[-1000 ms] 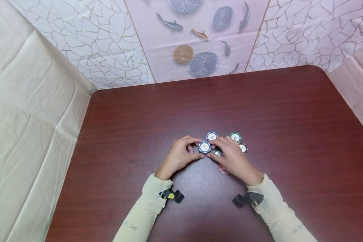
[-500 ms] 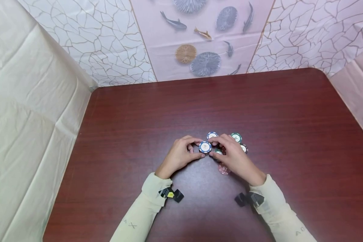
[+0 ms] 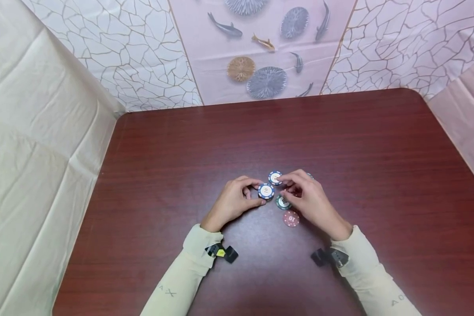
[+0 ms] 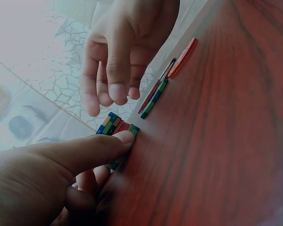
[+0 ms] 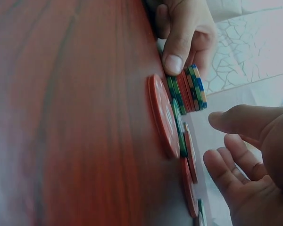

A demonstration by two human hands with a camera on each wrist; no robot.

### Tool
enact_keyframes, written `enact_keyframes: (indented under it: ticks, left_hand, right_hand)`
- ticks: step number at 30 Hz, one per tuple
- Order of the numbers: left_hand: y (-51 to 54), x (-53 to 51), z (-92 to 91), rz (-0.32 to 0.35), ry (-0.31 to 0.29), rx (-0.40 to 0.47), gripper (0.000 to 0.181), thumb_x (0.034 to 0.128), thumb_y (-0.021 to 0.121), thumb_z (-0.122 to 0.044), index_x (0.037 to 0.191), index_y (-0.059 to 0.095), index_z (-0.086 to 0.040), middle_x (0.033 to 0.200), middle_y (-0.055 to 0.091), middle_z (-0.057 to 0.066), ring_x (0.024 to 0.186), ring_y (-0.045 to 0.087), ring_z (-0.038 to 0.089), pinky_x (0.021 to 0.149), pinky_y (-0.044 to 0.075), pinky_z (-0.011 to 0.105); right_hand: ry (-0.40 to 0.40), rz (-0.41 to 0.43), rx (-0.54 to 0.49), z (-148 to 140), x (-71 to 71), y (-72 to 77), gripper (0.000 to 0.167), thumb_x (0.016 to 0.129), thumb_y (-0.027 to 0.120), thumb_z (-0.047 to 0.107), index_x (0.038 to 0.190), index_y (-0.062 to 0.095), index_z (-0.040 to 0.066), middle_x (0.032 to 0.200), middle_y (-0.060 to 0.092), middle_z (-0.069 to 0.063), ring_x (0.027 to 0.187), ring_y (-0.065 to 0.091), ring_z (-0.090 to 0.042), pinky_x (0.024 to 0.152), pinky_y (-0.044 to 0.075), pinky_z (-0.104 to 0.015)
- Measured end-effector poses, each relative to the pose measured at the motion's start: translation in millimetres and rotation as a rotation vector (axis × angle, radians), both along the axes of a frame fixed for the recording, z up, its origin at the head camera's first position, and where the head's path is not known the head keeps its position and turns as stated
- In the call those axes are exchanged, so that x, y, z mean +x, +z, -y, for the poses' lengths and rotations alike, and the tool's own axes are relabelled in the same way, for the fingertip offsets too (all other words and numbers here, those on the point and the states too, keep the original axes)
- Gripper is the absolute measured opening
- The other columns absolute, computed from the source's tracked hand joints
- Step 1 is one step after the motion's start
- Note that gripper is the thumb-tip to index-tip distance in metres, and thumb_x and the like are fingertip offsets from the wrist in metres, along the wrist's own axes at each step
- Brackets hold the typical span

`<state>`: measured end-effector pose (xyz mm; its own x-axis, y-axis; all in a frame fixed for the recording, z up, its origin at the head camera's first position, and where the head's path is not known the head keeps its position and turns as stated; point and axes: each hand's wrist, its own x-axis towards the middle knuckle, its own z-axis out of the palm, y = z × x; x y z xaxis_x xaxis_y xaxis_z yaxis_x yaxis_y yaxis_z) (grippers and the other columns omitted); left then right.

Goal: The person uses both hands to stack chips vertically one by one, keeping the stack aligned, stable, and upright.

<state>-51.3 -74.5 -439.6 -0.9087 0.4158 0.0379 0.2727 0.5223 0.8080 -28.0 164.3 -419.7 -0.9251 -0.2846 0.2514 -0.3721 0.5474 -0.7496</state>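
Gripping chip stack [image 3: 266, 191], left hand [image 3: 234, 202], red "10" chip [image 3: 291, 218]

Head view: bright, even light
Table [image 3: 256, 237]: pale glare near the middle of its near side
Patterned cloth [image 4: 56, 70]: washed out, left wrist view
Wrist views: dimmer, hazy
Chips [image 3: 291, 218]: printing slightly soft

Head view: from above, facing forward and down, most distant; table [image 3: 189, 145] across the centre and bottom. Left wrist view: close, low and tilted, left hand [image 4: 56, 169] at lower left. Right wrist view: likewise, right hand [image 5: 269, 162] at right edge. Both face and share the chip stack [image 5: 187, 92].
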Motion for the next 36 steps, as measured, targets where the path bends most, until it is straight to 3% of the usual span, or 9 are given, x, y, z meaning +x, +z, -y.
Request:
enact_keyframes:
  ticks: [8, 18, 26, 36]
  left_hand:
    - [-0.3, -0.2, 0.3, 0.0, 0.007, -0.005, 0.044, 0.0819, 0.093, -0.02, 0.122, 0.078, -0.015, 0.098, 0.068, -0.003, 0.069, 0.057, 0.005, 0.065, 0.047, 0.023]
    - [-1.8, -0.3, 1.6, 0.001, 0.007, -0.008, 0.042, 0.0821, 0.093, -0.022, 0.121, 0.078, -0.018, 0.097, 0.066, -0.005, 0.069, 0.057, 0.006, 0.066, 0.047, 0.024]
    - [-2.0, -0.7, -0.8, -0.018, 0.003, -0.007, 0.043, 0.082, 0.093, -0.021, 0.122, 0.078, -0.016, 0.095, 0.066, -0.005, 0.068, 0.057, 0.004, 0.066, 0.047, 0.023]
    - [-2.6, -0.6, 0.0, -0.014, 0.0, -0.011, 0.044, 0.0825, 0.093, -0.022, 0.123, 0.078, -0.014, 0.096, 0.066, -0.004, 0.069, 0.057, 0.005, 0.066, 0.047, 0.023]
  right_hand:
    - [0.036, 0.021, 0.133, -15, -1.3, 5.8, 0.032, 0.091, 0.082, 0.005, 0.122, 0.075, 0.008, 0.115, 0.07, -0.009, 0.102, 0.057, -0.026, 0.086, 0.045, -0.04]
    - [0.046, 0.057, 0.253, -30, 1.6, 8.4, 0.043, 0.091, 0.086, 0.021, 0.13, 0.074, 0.007, 0.119, 0.07, -0.01, 0.103, 0.05, -0.026, 0.088, 0.041, -0.043]
    - [0.036, 0.052, 0.369, -31, 2.9, 7.6, 0.044, 0.09, 0.086, 0.02, 0.129, 0.073, 0.004, 0.116, 0.07, -0.012, 0.103, 0.052, -0.03, 0.089, 0.045, -0.047]
    - [0.06, 0.036, 0.357, -28, 4.1, 3.0, 0.039, 0.091, 0.084, 0.015, 0.127, 0.074, 0.004, 0.115, 0.068, -0.012, 0.106, 0.053, -0.031, 0.094, 0.046, -0.05]
